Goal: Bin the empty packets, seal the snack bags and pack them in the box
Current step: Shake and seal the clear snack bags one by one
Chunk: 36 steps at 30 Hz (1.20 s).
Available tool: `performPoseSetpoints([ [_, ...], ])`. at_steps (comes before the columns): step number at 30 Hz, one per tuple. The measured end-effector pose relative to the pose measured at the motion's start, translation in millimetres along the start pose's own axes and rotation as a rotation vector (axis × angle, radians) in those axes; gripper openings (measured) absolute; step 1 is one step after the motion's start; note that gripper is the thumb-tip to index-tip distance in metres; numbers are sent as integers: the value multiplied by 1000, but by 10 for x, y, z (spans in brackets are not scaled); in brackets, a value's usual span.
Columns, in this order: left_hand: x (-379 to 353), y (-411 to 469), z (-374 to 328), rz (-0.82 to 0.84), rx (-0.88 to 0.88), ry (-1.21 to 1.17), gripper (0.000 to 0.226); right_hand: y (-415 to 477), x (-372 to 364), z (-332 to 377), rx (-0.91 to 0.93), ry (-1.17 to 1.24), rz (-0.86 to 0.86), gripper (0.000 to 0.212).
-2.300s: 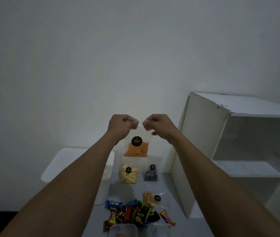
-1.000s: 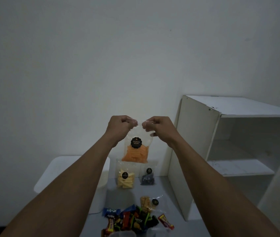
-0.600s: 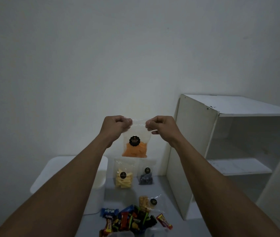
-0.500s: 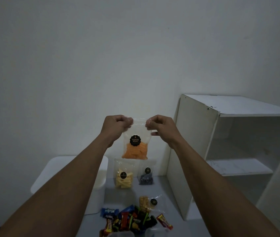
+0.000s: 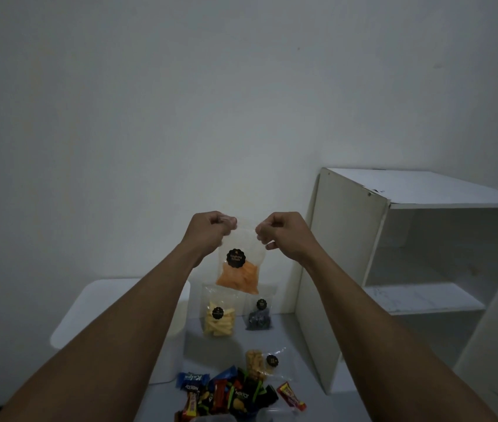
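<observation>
The bag of orange snacks (image 5: 238,264) hangs in the air above the desk (image 5: 220,350), carried by its top edge alone. The left hand (image 5: 208,231) pinches the left top corner between thumb and curled fingers, and the right hand (image 5: 284,233) pinches the right top corner in the same way; neither holds anything else. The bag is thin clear film, judged soft, light and somewhat slick. Its contents fill only the lower half and look brittle, so a squeeze on the body would likely crush them. The proper hold is the empty top strip above the black label, pressed along from one corner to the other. Whether the seal is closed cannot be told. A bag of yellow sticks (image 5: 218,315) and a small bag of dark pieces (image 5: 259,318) stand side by side at the back of the desk. A fourth bag (image 5: 264,365) lies flat nearer, just behind a heap of coloured packets (image 5: 229,394). A white lidded container (image 5: 113,312) sits at the left and a white shelf unit (image 5: 348,269) at the right.
</observation>
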<state>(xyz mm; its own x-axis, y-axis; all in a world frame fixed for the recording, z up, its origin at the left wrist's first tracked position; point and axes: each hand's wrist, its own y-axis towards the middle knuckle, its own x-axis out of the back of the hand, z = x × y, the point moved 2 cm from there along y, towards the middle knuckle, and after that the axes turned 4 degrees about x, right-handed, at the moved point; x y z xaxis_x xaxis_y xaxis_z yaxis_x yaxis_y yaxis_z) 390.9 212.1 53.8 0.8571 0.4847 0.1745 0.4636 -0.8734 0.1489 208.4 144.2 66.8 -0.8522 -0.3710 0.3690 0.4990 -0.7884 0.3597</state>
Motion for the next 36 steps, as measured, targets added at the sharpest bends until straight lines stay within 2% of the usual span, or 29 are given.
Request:
performPoseSetpoints([
  [3,-46,17,34,-178,65,118,34,-15,-40,-34,20,-55,-86,10],
  [5,-83,16,43,-217,140,87,43,-29,-69,-54,24,-70,-128,10],
  [8,-159,-12,11,-101,251,-98,39,-26,-133,-93,41,-142,-152,9],
  [11,-185,-4,0,-42,307,-255,24,-6,-188,-145,76,-254,-141,8],
  [13,-185,8,-9,-18,322,-302,16,-9,-187,-154,65,-241,-114,9],
  [17,-184,15,-22,71,248,-200,11,-32,-180,-111,-25,-135,-28,28],
  [22,-208,32,-11,173,220,-81,9,22,-189,-173,-120,-93,18,18],
  [29,-123,43,37,225,193,38,11,-1,-258,-124,-136,23,59,30],
  [36,-106,47,95,229,204,15,12,22,-260,-140,-150,38,108,15],
])
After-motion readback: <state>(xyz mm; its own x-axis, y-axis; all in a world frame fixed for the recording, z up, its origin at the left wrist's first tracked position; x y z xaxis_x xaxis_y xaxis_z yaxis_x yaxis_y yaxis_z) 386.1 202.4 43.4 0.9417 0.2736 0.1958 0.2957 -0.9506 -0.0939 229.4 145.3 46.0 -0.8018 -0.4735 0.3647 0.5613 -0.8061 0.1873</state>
